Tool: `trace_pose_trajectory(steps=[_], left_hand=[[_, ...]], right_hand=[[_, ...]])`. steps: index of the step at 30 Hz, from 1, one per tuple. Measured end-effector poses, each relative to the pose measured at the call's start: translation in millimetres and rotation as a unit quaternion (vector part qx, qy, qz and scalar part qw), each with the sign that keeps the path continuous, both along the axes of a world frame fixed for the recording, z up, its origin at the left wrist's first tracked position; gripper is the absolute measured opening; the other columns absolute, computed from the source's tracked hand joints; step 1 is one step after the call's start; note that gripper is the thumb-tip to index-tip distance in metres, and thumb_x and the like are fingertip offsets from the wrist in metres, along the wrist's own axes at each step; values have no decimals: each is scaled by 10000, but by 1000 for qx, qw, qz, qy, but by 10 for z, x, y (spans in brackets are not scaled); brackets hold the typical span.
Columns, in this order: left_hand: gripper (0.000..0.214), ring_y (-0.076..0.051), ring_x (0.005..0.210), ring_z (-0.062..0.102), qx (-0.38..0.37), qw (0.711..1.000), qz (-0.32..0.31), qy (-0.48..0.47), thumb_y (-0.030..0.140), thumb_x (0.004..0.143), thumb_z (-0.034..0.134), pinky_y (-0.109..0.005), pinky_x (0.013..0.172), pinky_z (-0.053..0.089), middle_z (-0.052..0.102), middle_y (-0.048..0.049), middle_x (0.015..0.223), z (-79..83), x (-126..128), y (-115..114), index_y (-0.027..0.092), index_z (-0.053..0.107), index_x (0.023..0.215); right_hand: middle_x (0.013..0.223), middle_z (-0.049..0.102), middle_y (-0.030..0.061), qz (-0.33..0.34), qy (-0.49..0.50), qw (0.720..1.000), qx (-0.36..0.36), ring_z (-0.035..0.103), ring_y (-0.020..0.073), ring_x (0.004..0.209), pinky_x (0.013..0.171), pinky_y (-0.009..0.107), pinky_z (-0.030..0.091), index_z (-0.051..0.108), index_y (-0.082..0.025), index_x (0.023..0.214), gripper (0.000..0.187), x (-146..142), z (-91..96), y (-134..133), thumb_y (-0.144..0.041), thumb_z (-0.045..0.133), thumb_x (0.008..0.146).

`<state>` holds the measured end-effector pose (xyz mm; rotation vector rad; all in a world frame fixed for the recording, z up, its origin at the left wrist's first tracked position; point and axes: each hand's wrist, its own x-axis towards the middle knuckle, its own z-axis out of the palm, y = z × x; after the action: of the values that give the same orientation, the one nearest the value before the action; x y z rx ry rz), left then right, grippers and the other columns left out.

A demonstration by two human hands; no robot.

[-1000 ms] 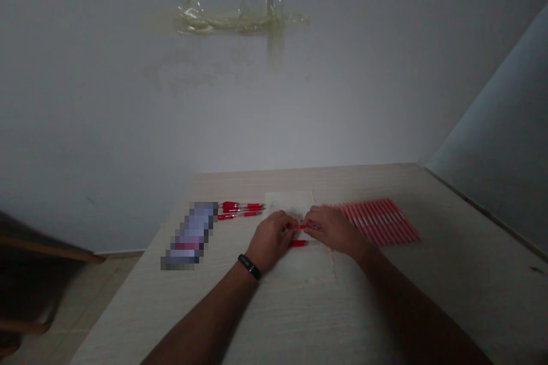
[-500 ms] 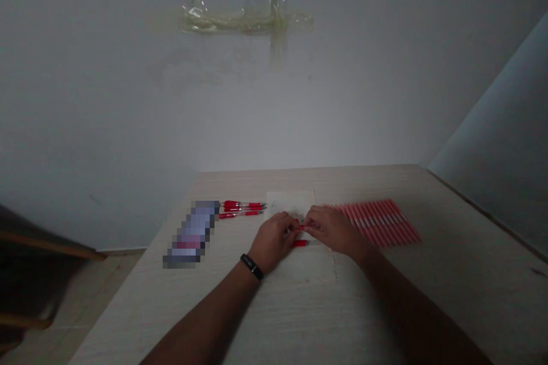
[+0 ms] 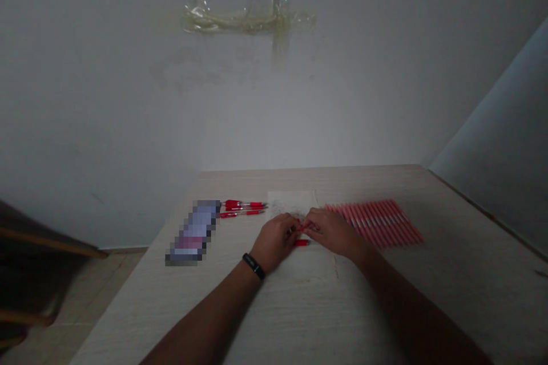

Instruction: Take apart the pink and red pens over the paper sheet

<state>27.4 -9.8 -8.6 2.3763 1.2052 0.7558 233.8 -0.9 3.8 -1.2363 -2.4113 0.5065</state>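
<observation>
My left hand (image 3: 276,238) and my right hand (image 3: 331,231) meet at the middle of the pale wooden table (image 3: 449,274), fingers curled together around a small red pen part (image 3: 301,228). Another short red piece (image 3: 301,243) lies on the table just below the hands. A black band sits on my left wrist. A white sheet of paper (image 3: 291,201) with dark scribbles lies just beyond the hands.
A row of several red pens (image 3: 377,221) lies side by side to the right. A few assembled red pens (image 3: 242,209) rest to the left, next to a blurred box (image 3: 193,231). A grey wall stands behind; dark wooden furniture (image 3: 29,274) is at the far left.
The hands have stayed together on the red part, their fingers drawing slightly closer. The view has shifted a little.
</observation>
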Motion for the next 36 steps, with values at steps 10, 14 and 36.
trace_pose_trajectory(steps=[10, 14, 36], left_hand=[[70, -183, 852, 605, -5, 1000, 12, -18, 126, 856, 633, -282, 758, 472, 666, -47, 908, 15, 10, -5, 192, 654, 869], [96, -188, 879, 594, 5, 1000, 17, -9, 103, 828, 648, -281, 761, 460, 639, -46, 916, 25, 7, -14, 190, 656, 868], [102, -174, 818, 599, 3, 998, 31, 48, 197, 906, 576, -270, 733, 452, 635, -45, 902, -24, -8, 5, 199, 666, 858]], right_hand=[[948, 672, 31, -2, 7, 1000, 3, 625, 177, 901, 791, 267, 432, 657, -202, 923, 41, -23, 27, -34, -238, 660, 903], [956, 673, 26, 0, 13, 1000, -2, 626, 172, 911, 813, 269, 434, 661, -203, 922, 33, -27, 21, -31, -225, 663, 898], [747, 661, 9, -60, -11, 987, -148, 547, 79, 399, 385, 194, 348, 642, -190, 896, 131, 200, 14, -9, -232, 521, 927]])
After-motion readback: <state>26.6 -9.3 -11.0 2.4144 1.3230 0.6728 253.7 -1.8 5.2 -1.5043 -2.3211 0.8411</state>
